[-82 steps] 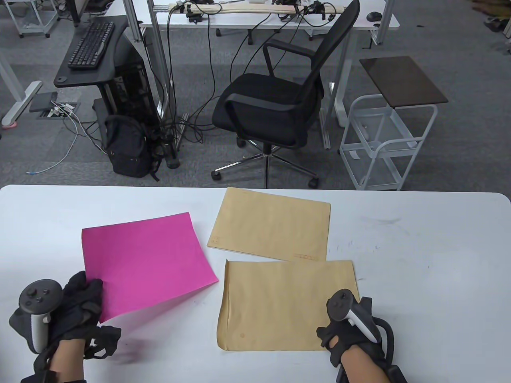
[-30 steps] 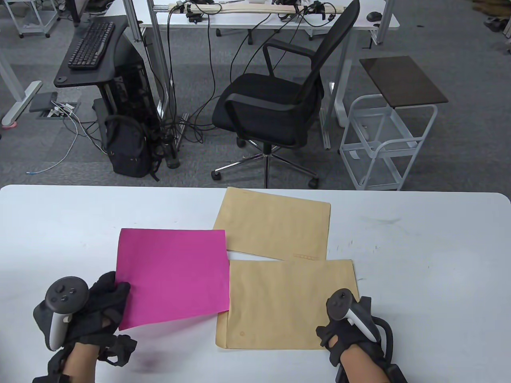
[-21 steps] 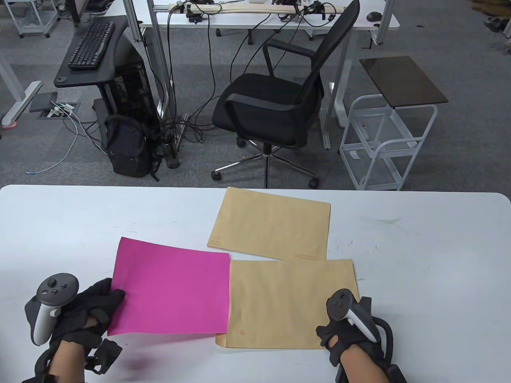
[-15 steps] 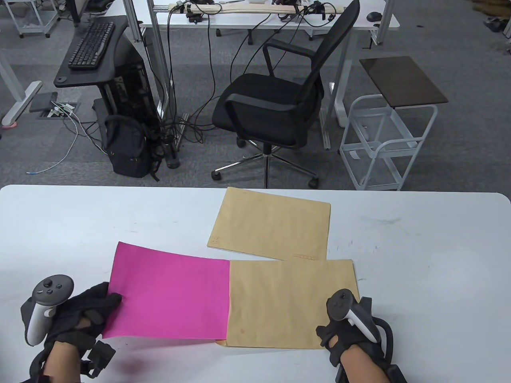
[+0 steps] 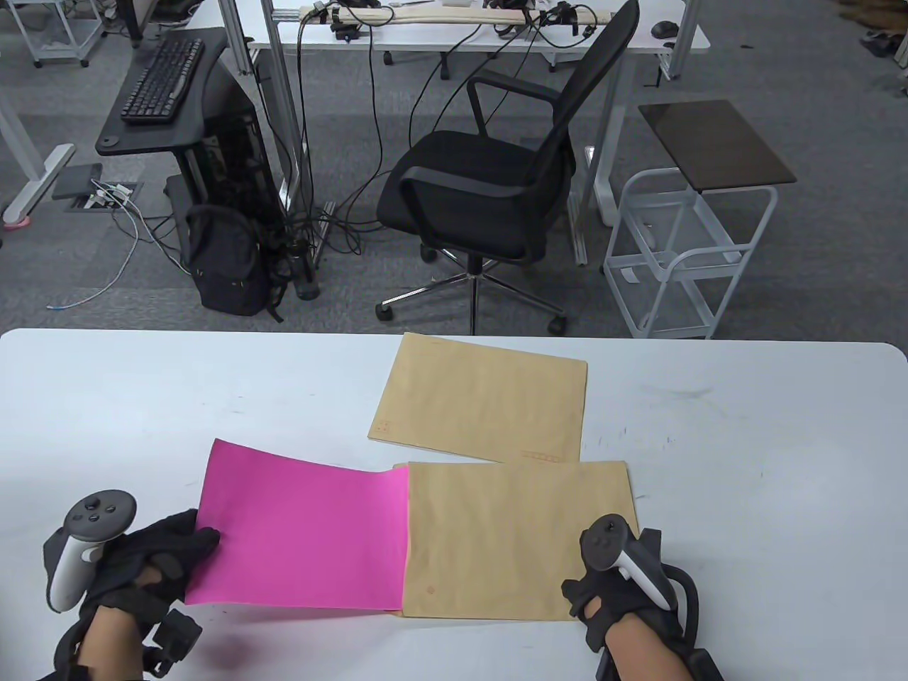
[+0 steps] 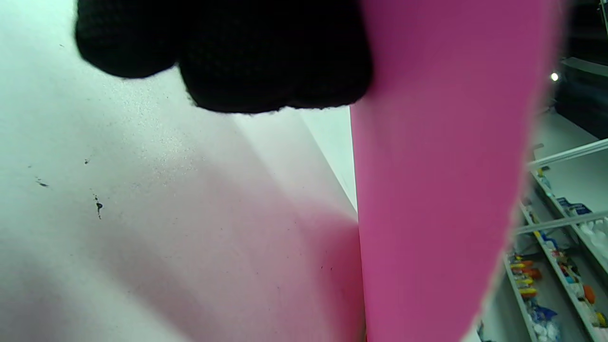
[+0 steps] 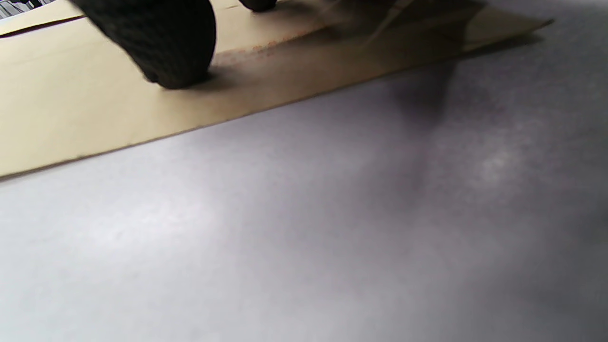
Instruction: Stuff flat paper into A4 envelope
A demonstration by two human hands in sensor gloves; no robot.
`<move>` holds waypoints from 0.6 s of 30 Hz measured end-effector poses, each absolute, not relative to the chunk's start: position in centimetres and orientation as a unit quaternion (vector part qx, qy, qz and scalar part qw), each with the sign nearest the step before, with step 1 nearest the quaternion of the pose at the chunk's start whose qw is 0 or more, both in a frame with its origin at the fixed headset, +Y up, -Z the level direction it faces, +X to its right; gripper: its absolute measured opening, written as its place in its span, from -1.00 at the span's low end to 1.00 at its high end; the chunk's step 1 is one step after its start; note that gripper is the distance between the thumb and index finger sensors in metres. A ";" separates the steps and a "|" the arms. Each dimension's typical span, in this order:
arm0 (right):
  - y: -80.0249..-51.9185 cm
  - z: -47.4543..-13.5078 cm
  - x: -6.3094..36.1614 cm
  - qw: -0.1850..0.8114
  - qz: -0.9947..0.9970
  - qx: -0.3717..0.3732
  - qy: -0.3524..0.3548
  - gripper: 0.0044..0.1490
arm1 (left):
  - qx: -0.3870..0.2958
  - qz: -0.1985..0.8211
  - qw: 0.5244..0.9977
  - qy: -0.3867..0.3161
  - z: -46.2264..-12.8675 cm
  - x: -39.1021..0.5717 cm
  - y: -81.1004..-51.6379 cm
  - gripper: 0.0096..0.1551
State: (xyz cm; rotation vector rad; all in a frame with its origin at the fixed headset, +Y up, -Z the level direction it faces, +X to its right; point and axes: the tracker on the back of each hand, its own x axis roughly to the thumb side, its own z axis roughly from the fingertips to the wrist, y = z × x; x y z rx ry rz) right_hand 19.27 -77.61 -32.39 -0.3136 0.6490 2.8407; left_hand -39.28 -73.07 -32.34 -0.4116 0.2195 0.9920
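Note:
A pink paper sheet [image 5: 301,532] is gripped at its left edge by my left hand [image 5: 188,543], lifted slightly off the white table [image 5: 745,496]. Its right edge meets the left, open end of the near brown envelope [image 5: 518,539]; I cannot tell how far it is inside. In the left wrist view my gloved fingers [image 6: 270,61] sit by the pink paper [image 6: 441,190]. My right hand [image 5: 603,574] rests on the envelope's near right corner. In the right wrist view a fingertip [image 7: 161,42] presses on the envelope [image 7: 71,104].
A second brown envelope [image 5: 482,408] lies flat just behind the near one, slightly turned. Beyond the table's far edge stand a black office chair [image 5: 489,191] and a white cart [image 5: 688,248].
My left hand has swung the pink paper from a tilted spot on the left to the right and nearer, so its right edge now lines up with the envelope's open end. The right hand has not moved.

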 end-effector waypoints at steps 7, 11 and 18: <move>-77.6 -32.4 19.3 0.105 0.964 -0.106 0.220 -0.02 | -0.193 0.490 0.845 0.092 -32.2 -39.6 -73.1 -0.48; -77.6 -32.4 19.3 0.106 0.964 -0.106 0.221 -0.02 | -0.197 0.495 0.844 0.071 -32.4 -39.0 -73.3 -0.49; -77.6 -32.4 19.3 0.106 0.964 -0.105 0.221 -0.02 | -0.188 0.478 0.856 0.068 -32.5 -38.4 -73.1 -0.48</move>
